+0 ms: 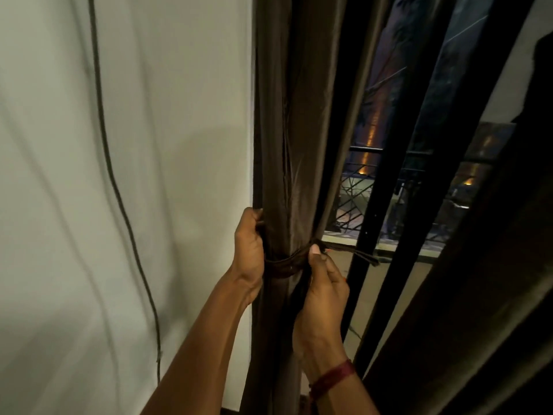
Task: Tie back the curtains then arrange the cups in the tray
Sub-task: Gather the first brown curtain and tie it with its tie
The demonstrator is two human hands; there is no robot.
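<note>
Curtain (287,145), seemingly gripped, between left hand (248,247), right hand (324,292).

We note open room left of the gathered dark brown fabric curtain (284,145), along the white wall (179,115). To its right, black vertical window bars (374,211) stand close, leaving narrow gaps.
</note>
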